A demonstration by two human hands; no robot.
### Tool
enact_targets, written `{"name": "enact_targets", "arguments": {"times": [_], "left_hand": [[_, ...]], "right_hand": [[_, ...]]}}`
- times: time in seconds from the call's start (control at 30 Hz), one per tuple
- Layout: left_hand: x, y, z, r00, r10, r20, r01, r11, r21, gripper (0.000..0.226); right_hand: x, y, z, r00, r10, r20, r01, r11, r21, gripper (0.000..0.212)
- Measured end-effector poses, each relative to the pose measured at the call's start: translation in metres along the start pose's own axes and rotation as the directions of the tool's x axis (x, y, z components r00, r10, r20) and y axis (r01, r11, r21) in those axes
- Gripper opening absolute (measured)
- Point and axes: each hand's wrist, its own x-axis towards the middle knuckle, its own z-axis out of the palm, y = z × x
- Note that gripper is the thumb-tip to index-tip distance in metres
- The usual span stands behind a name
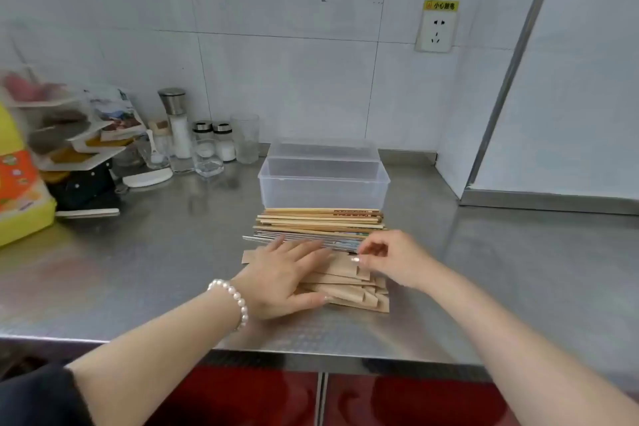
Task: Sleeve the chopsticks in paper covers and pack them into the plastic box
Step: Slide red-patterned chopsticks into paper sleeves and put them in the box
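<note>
A pile of brown paper covers (349,287) lies on the steel counter near its front edge. My left hand (283,273) rests flat on the pile with straight fingers. My right hand (390,259) pinches the right end of the top cover between thumb and forefinger. Just behind the hands lie several wooden chopsticks (321,220) and several metal chopsticks (304,239), side by side. Beyond them stands the clear plastic box (323,188), open and with nothing in it, its lid (323,149) tipped up behind it.
At the back left stand a grinder (174,121), small shaker jars (214,142) and glasses (245,138). A tiered rack of packets (69,135) and a yellow bag (20,190) fill the far left. A wall socket (436,29) is at the upper right.
</note>
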Motion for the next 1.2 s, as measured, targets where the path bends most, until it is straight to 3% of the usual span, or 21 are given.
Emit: {"name": "enact_targets", "arguments": {"times": [0.2, 0.47, 0.63, 0.9, 1.07, 1.2], "left_hand": [[0.0, 0.008, 0.015, 0.989, 0.004, -0.145, -0.008, 1.0, -0.023, 0.078], [0.0, 0.004, 0.022, 0.95, 0.027, -0.311, -0.041, 0.998, -0.037, 0.064], [0.002, 0.005, 0.019, 0.929, 0.04, -0.368, -0.041, 0.999, 0.007, 0.058], [0.037, 0.01, -0.008, 0.779, 0.13, -0.614, -0.097, 0.992, 0.086, 0.046], [0.07, -0.005, -0.027, 0.847, 0.073, -0.527, -0.18, 0.972, -0.154, 0.027], [0.094, -0.018, -0.029, 0.882, -0.004, -0.471, -0.112, 0.97, -0.218, 0.022]], "right_hand": [[-0.007, 0.009, 0.012, 1.0, -0.001, -0.001, 0.001, 1.0, 0.023, 0.034], [-0.007, 0.003, 0.005, 0.999, -0.044, -0.015, 0.046, 0.982, 0.183, 0.041], [-0.004, 0.0, 0.004, 0.999, -0.022, -0.025, 0.029, 0.945, 0.326, 0.033], [0.009, -0.01, -0.001, 0.994, 0.09, -0.067, -0.024, 0.755, 0.656, 0.017], [0.038, -0.015, -0.018, 0.993, 0.105, -0.055, -0.049, 0.784, 0.619, 0.014], [0.062, -0.016, -0.026, 0.989, 0.144, 0.019, -0.128, 0.797, 0.591, 0.015]]}}
